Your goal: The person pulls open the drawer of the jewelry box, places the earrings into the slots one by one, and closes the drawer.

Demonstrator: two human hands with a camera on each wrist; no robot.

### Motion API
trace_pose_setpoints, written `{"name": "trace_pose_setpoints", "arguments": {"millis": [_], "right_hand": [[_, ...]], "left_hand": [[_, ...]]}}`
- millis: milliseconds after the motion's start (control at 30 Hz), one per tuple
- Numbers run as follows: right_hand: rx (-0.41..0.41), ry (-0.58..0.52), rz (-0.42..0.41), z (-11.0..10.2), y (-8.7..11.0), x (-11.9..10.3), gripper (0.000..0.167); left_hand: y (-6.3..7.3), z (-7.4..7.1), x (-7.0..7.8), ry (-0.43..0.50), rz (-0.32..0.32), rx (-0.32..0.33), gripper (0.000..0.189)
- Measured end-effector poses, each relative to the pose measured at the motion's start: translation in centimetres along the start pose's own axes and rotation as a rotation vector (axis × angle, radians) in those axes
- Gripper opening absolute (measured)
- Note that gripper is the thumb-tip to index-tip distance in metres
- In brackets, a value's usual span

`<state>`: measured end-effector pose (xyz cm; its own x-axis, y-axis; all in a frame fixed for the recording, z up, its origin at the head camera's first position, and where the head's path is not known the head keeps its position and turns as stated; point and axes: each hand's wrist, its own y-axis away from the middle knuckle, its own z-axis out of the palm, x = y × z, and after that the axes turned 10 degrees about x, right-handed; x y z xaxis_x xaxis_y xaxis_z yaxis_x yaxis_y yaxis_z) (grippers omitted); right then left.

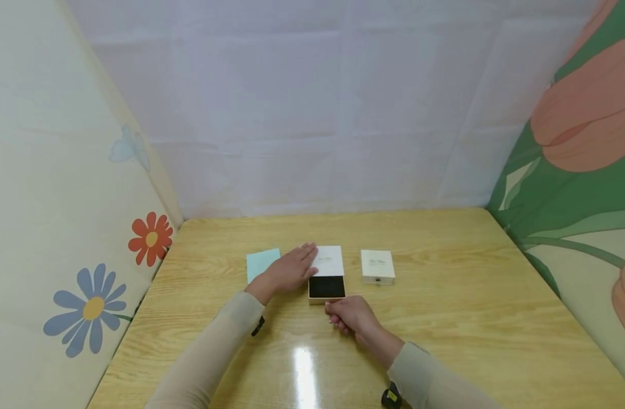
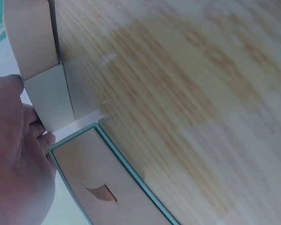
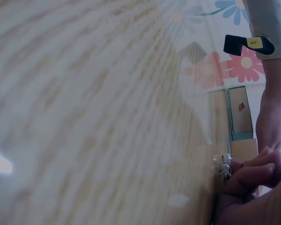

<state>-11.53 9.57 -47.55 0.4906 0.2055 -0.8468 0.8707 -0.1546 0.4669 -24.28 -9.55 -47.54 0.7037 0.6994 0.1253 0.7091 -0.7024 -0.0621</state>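
Note:
A drawer-style gift box stands mid-table, with a white sleeve (image 1: 329, 260) and a beige drawer (image 1: 320, 301) slid out toward the person. Black lining (image 1: 326, 287) shows inside. My left hand (image 1: 293, 268) holds the sleeve's left side, fingers toward the back and thumb near the sleeve's front edge. Low at the drawer's front, the thumb and forefinger of my right hand (image 1: 354, 315) come together. A small sparkling silver jewelry piece (image 3: 223, 165) shows at its curled fingers in the right wrist view; its exact kind is unclear.
To the left lies a light teal box (image 1: 262, 261), partly behind the left arm; its beige end (image 2: 107, 173) has a tab. A closed cream box (image 1: 377, 266) with a dark front tab stands to the right. The wooden table (image 1: 445, 341) meets flowered and white cloth walls.

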Motion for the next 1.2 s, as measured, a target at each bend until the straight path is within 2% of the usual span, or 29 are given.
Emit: {"name": "trace_pose_setpoints", "arguments": {"millis": [267, 400, 500, 600, 767, 933, 1200], "right_hand": [[0.04, 0.056, -0.055, -0.5, 0.7, -0.1, 0.024], [0.052, 0.115, -0.131, -0.8, 1.1, -0.1, 0.016], [0.075, 0.167, -0.188, -1.2, 1.2, 0.0, 0.016], [0.081, 0.269, -0.272, -1.6, 1.3, 0.2, 0.016], [0.031, 0.462, -0.412, -2.2, 1.2, 0.7, 0.02], [-0.016, 0.561, -0.525, -2.2, 1.4, 1.0, 0.034], [-0.052, 0.625, -0.551, -2.4, 1.4, 0.8, 0.033]], "left_hand": [[0.2, 0.1, 0.0, 0.0, -0.006, -0.002, 0.066], [0.1, 0.0, -0.1, -0.01, -0.002, -0.012, 0.066], [0.1, -0.1, 0.0, -0.009, -0.001, -0.011, 0.066], [0.1, -0.1, 0.0, -0.001, -0.004, -0.011, 0.066], [0.2, -0.2, 0.1, -0.002, -0.006, -0.012, 0.066], [0.3, -0.4, 0.3, -0.003, -0.013, -0.014, 0.066], [0.3, -0.4, 0.5, -0.013, -0.014, -0.017, 0.064]]}}
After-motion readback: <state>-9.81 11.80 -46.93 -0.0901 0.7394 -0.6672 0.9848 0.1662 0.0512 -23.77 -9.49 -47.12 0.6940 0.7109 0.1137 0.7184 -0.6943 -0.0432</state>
